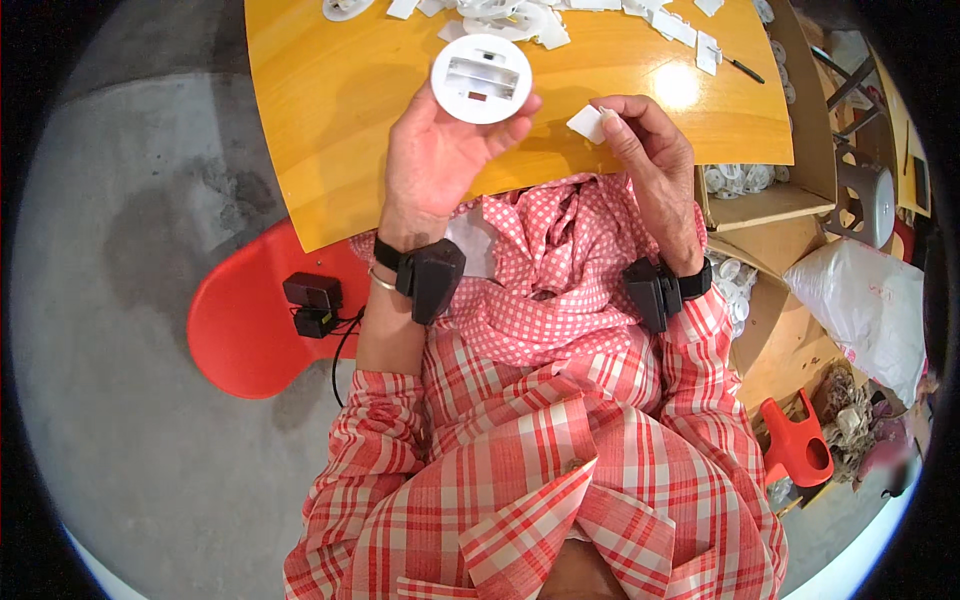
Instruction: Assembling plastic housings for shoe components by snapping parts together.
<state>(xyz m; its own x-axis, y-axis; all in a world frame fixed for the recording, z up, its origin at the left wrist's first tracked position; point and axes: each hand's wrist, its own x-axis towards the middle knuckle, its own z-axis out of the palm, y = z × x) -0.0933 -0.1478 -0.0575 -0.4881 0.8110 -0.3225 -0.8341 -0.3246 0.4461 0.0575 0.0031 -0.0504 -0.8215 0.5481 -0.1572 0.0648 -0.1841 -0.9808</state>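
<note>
My left hand point(440, 150) holds up a round white plastic housing point(483, 107) by its edge, over the near side of the table. An open battery compartment in the housing faces me, its slots bare. To the right, my right hand point(645, 140) pinches a small white rectangular cover point(586, 124) between thumb and fingers. Housing and cover are apart. A heap of white plastic parts point(500, 18) lies at the table's far side, with flat white covers point(672, 27) scattered to its right.
The yellow table point(350, 120) curves around in front of me. A black pen-like tool point(747, 70) lies near its right side. Cardboard boxes point(775, 205) with round white parts stand at the right, near a plastic bag point(860, 310) and a red stool point(797, 440). A red chair point(240, 320) holds black devices.
</note>
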